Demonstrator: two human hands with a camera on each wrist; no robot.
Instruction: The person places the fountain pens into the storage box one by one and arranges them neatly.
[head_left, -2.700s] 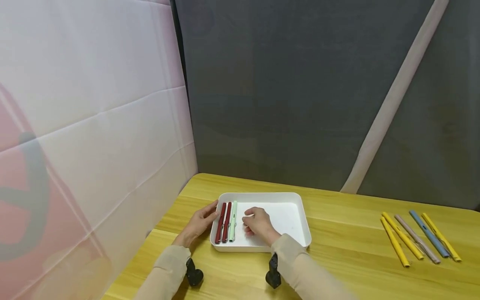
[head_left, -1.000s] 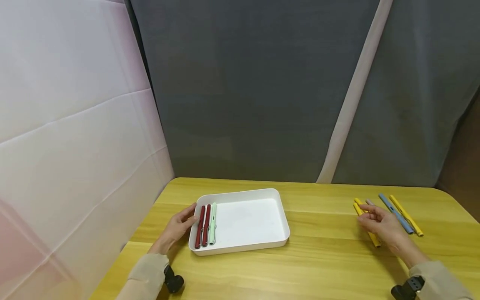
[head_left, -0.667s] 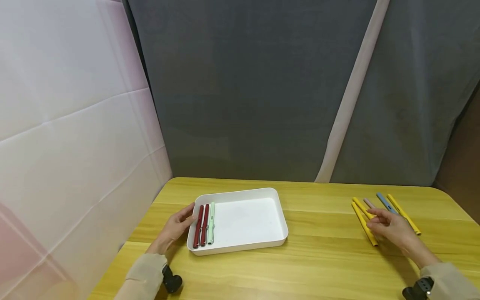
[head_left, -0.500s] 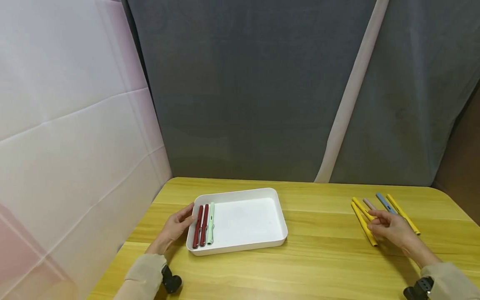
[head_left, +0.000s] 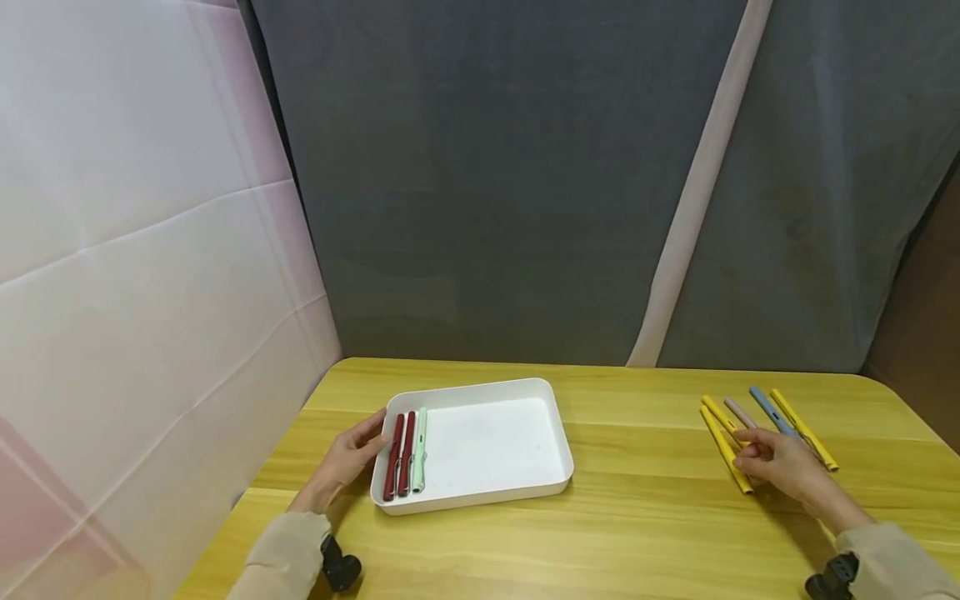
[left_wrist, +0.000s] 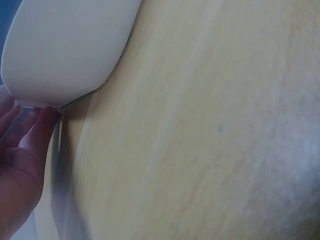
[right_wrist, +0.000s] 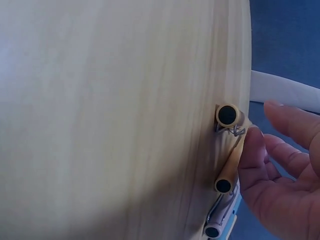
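Observation:
At the left of the head view my left hand (head_left: 345,458) rests against the left end of the white tray (head_left: 495,498), thumb and fingertips at its rim. In the left wrist view these fingers (left_wrist: 37,132) touch the tray's outer wall (left_wrist: 70,50). Two dark red pens (head_left: 394,458) and a mint green pen (head_left: 420,450) lie side by side in the tray. On the right, my right hand (head_left: 783,467) is over a row of pens, fingertips at the second yellow pen (head_left: 720,412). In the right wrist view, a gap shows between thumb and index finger (right_wrist: 290,120).
Left of that pen lies another yellow pen (head_left: 726,450). To its right are a greyish pink pen (head_left: 738,412), a blue pen (head_left: 771,410) and a third yellow pen (head_left: 802,429). A grey curtain (head_left: 487,183) hangs behind the wooden table (head_left: 600,542); white fabric (head_left: 150,250) stands at the left.
My right hand has gone from inside the tray to the pens on the right, then shifted slightly rightward over them. My left hand stays at the tray. The head view has turned right.

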